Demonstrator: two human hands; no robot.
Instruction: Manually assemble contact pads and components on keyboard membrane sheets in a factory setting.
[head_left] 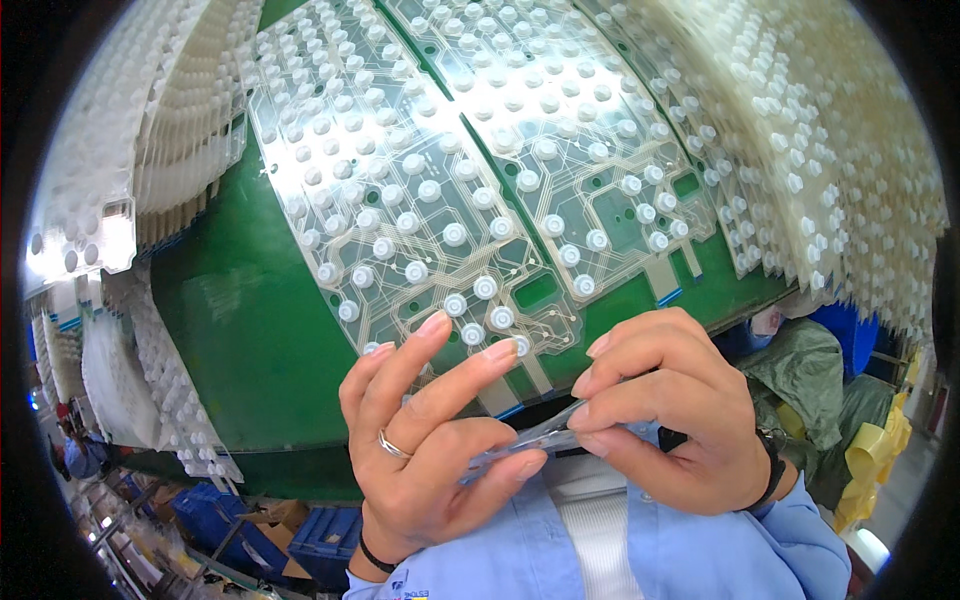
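Two clear keyboard membrane sheets (410,215) with white rubber domes and printed silver traces lie side by side on a green table (230,350). At the table's near edge, close to my body, a thin strip of clear, shiny plastic (545,432) stretches between my hands. My left hand (425,440), with a ring on one finger, pinches its left end between thumb and index finger. Its other fingers stretch over the near corner of the left sheet. Fingertips and thumb of my right hand (680,420) close on the strip's right end. What exactly the strip is, I cannot tell.
Tall stacks of similar domed sheets stand at the right (800,150) and at the far left (180,130). Below the table on the left are blue crates (325,540) and cardboard. Dark green plastic sheeting (800,375) and yellow material (875,450) lie at the right.
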